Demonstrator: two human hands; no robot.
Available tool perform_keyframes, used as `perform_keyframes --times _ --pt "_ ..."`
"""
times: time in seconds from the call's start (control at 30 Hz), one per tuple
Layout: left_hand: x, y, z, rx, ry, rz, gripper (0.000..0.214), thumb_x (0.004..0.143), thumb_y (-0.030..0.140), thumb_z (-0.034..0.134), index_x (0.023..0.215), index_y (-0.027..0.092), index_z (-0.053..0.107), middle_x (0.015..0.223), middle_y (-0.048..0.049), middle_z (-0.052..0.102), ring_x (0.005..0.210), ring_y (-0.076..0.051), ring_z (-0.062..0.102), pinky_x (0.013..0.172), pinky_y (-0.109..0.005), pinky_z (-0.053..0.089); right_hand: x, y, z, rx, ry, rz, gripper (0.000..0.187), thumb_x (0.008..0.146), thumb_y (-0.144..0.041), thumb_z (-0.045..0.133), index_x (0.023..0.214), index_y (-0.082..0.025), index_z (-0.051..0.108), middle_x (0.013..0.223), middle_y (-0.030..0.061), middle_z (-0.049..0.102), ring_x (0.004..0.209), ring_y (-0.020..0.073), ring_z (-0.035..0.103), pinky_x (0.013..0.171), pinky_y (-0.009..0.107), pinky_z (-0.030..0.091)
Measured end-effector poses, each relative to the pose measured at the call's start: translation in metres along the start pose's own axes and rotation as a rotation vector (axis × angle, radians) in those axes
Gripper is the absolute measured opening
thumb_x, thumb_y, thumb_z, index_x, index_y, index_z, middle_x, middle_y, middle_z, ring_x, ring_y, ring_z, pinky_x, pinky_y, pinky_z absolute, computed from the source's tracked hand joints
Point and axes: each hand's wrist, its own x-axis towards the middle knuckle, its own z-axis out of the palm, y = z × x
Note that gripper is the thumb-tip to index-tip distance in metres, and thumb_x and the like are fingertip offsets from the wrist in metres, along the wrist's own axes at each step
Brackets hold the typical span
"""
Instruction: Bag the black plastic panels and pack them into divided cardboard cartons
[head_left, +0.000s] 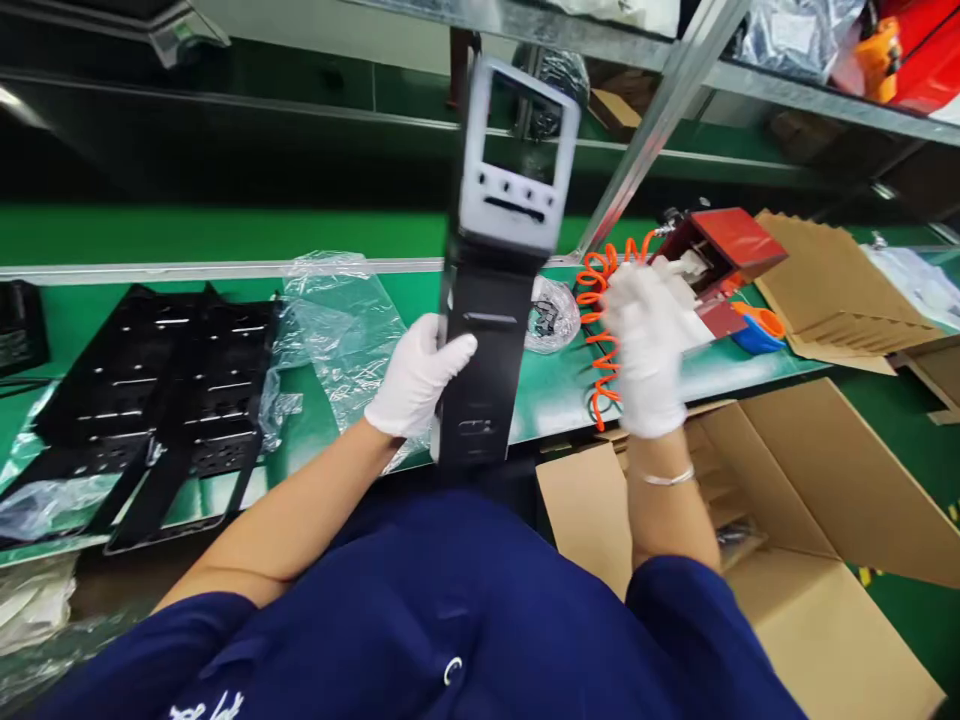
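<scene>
My gloved left hand [424,378] grips the side of a long black housing [487,350], thumb across its front. The housing is held upright above the bench edge. At its top is a pale grey frame [517,215] with a rectangular window, a row of small round holes and a slot. My gloved right hand [649,345] is raised to the right, apart from the housing, beside a coiled orange hose [598,300] and a red box-shaped device [716,250]. Motion smears its fingers, so I cannot tell whether they hold anything.
Several black panels [172,380] lie on the green bench at left, beside clear plastic film [337,320]. A bagged coil [551,315] lies behind the housing. Open cardboard boxes [795,470] stand below right. A metal shelf post [652,120] rises behind. Blue and orange tape rolls [759,328] are at right.
</scene>
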Motion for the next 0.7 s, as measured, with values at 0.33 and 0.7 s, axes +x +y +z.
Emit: perform_keyframes --times 0.33,0.7 --pt "0.006 0.006 -0.010 -0.030 0.499 0.153 0.038 0.079 0.050 0.075 0.079 0.021 0.050 0.075 0.0039 0.052 0.067 -0.011 0.052 0.065 -0.025 0.048 -0.054 0.001 0.143 0.145 -0.149 0.167 0.080 0.087 -0.060 0.063 0.154 -0.025 0.035 0.151 0.0115 0.047 0.139 0.0333 0.046 0.120 0.053 0.035" --pt "0.009 0.005 -0.016 0.101 0.256 0.226 0.049 0.086 0.066 0.062 0.098 0.019 0.054 0.099 -0.0054 0.061 0.095 -0.020 0.061 0.090 -0.035 0.051 -0.045 0.008 0.137 0.413 -0.099 0.179 0.063 0.095 -0.064 0.043 0.141 -0.022 0.049 0.139 0.0081 0.061 0.131 0.0240 0.056 0.115 0.041 0.045"
